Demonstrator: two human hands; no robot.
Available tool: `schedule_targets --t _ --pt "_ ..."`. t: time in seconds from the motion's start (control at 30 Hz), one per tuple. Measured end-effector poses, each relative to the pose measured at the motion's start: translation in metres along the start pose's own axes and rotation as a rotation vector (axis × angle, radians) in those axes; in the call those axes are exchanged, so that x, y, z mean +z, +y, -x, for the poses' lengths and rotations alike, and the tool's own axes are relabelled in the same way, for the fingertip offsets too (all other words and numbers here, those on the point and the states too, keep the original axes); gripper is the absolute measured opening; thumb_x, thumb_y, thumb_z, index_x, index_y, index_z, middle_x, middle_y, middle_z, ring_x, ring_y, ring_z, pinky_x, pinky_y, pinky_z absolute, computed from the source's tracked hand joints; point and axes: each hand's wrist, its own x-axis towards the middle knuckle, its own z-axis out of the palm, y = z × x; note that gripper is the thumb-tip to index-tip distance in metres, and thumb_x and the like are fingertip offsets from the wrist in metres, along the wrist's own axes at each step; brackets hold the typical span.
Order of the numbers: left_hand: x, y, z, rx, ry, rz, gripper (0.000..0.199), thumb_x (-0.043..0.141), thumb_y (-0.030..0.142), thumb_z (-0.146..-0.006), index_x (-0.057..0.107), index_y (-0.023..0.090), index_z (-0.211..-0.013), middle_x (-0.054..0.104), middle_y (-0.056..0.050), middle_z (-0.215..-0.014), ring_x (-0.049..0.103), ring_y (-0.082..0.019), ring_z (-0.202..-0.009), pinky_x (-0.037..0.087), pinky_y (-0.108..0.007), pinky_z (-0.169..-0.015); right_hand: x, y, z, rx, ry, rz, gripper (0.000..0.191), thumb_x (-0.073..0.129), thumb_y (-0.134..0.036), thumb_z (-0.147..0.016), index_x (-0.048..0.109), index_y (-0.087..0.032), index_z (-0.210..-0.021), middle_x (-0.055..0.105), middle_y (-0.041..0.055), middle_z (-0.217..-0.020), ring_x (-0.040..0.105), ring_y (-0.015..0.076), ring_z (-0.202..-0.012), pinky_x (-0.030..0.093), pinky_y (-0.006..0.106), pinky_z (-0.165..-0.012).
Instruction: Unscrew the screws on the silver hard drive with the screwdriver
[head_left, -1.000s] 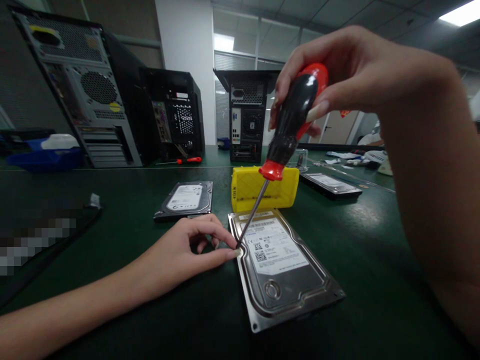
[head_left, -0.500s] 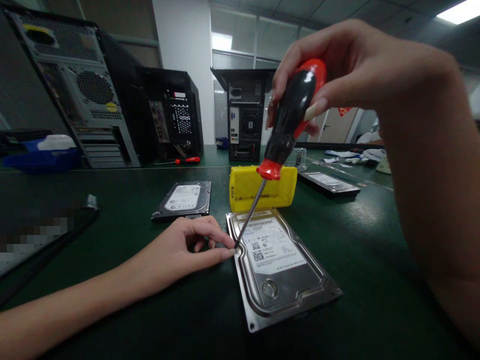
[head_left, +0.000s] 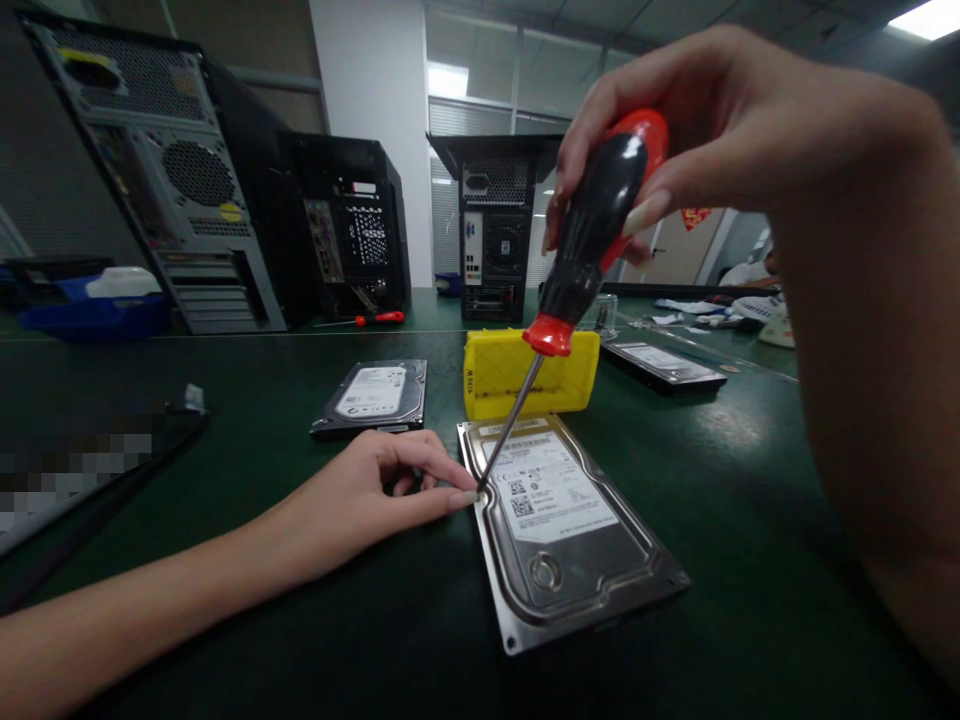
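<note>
My right hand (head_left: 645, 185) is closed around the red and black handle of a screwdriver (head_left: 600, 215), tilted so that its shaft slopes down to the left. The tip meets the left edge of a silver hard drive (head_left: 574, 570), which lies flat, label up, on the green table. There, the thumb and index finger of my left hand (head_left: 394, 480) are pinched together at the screwdriver tip. Whatever sits between those fingertips is too small to make out. Just behind the drive stands a yellow plastic bin (head_left: 540, 375) tipped on its side.
A second hard drive (head_left: 375, 395) lies left of the bin, a third drive (head_left: 667, 365) to its right. Several computer cases (head_left: 202, 180) line the back. Another screwdriver (head_left: 379, 318) rests before them. A blue tray (head_left: 97, 315) and a black cable (head_left: 150, 470) are at left.
The whole view has shifted slightly, so everything appears a little further right. Both hands keep their hold, with the screwdriver tip still at the drive's left edge.
</note>
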Motion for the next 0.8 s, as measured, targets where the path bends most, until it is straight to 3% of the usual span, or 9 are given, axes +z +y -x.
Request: schedule_targets --t 0.37,0.8 --pt "0.0000 0.0030 0.0005 -0.048 0.000 -0.028 0.016 0.066 0.037 -0.081 0.074 0.024 -0.086 0.056 0.002 -0.078 0.047 -0.014 -0.066 0.034 -0.024 -0.056 0.0021 -0.0038 0.0003 -0.003 0.029 0.020 0.050 0.060 -0.037 -0.067 0.054 -0.009 -0.108 0.061 -0.0090 -0.094 0.063 -0.0019 -0.078 0.052 0.003 -0.070" --pt "-0.0002 0.0006 0.0008 -0.036 0.033 -0.016 0.015 0.066 0.037 -0.081 0.075 0.026 -0.088 0.056 0.001 -0.078 0.048 -0.013 -0.066 0.034 -0.023 -0.055 0.0039 -0.0079 0.0001 -0.030 0.010 0.049 0.045 0.058 -0.031 -0.067 0.053 -0.009 -0.105 0.061 -0.0121 -0.096 0.062 -0.0041 -0.087 0.050 -0.001 -0.075"
